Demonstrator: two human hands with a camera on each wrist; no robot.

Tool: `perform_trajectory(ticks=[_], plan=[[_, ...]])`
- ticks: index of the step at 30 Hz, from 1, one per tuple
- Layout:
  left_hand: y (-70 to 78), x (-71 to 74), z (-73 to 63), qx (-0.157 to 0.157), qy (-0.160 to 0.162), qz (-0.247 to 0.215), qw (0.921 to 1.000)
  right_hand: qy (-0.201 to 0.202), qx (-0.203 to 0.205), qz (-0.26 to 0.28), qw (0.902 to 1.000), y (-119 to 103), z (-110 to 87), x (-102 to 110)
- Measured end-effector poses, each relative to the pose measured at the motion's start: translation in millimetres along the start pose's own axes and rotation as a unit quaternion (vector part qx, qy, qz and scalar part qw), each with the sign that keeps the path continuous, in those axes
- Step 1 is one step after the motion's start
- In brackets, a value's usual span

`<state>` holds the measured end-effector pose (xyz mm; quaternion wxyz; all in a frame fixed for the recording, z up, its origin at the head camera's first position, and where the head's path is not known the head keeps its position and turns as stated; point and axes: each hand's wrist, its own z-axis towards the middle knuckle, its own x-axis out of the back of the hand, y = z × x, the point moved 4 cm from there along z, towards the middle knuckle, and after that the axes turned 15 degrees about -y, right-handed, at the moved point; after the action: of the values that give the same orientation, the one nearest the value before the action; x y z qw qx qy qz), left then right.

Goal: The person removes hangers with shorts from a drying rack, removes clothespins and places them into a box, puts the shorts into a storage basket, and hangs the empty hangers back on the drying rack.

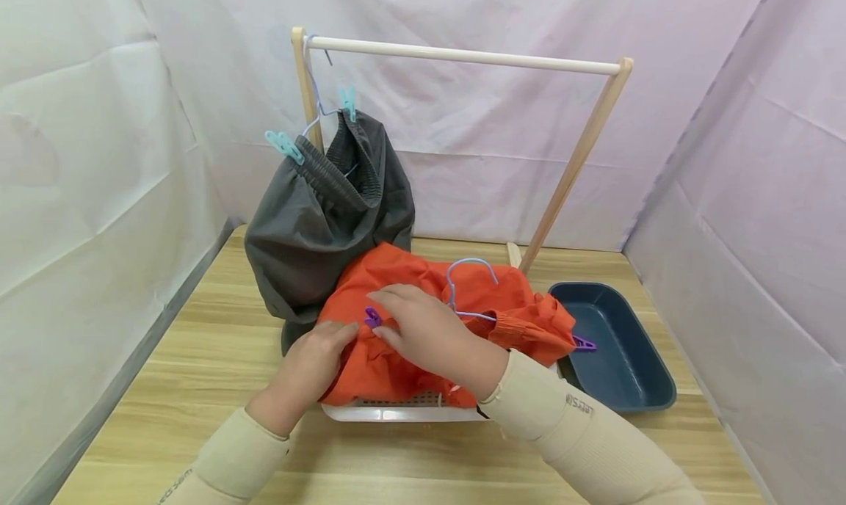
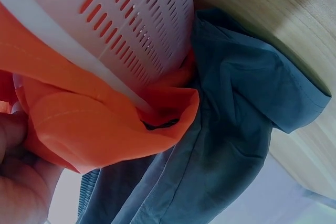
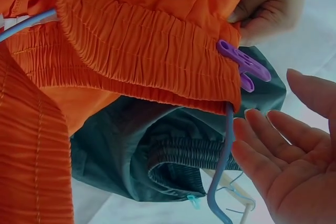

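Orange elastic-waist bottoms (image 1: 396, 270) lie bunched over a white slotted basket (image 1: 403, 414). My left hand (image 1: 313, 358) pinches their fabric at the left side, thumb against fingers in the left wrist view. A purple clothespin (image 3: 249, 66) is clipped on the waistband's edge. Beside it my right hand (image 3: 299, 156) is held with fingers extended and nothing in its grasp, fingertips close to a blue hanger (image 3: 223, 166) whose bar comes out from under the waistband. The hanger's hook (image 1: 472, 261) rises over the orange cloth. Another purple clothespin (image 1: 584, 343) shows at the right end.
Dark grey elastic-waist bottoms (image 1: 330, 219) hang at the left of a wooden rack (image 1: 463, 53), held on a hanger by light blue clothespins (image 1: 284, 147). Their lower part reaches down beside the basket. A dark blue tub (image 1: 615, 343) stands on the table at the right.
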<state>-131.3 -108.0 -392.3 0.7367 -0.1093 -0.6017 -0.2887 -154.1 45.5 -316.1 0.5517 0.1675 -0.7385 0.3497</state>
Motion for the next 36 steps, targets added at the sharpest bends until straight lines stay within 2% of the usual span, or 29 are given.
perform_trajectory(ticks=[9, 14, 23, 28, 36], plan=[[1.3, 0.8, 0.4, -0.005, 0.008, -0.003, 1.0, -0.037, -0.025, -0.009, 0.999, -0.3, 14.4, -5.1], [1.2, 1.1, 0.2, -0.007, 0.014, 0.001, 0.9999, -0.046, -0.022, -0.017, 0.9986, 0.1, 19.4, -7.5], [0.0, -0.6, -1.4, -0.005, 0.007, -0.005, 0.9999, -0.052, -0.024, -0.022, 0.9982, -1.1, 23.1, -10.4], [-0.5, -1.0, -1.8, -0.009, 0.012, -0.004, 0.9999, -0.045, -0.026, -0.003, 0.9987, -0.6, 23.9, -10.5], [-0.6, -0.4, -1.5, -0.013, 0.017, -0.008, 0.9997, -0.012, -0.01, 0.021, 0.9996, 0.3, 23.0, -11.7]])
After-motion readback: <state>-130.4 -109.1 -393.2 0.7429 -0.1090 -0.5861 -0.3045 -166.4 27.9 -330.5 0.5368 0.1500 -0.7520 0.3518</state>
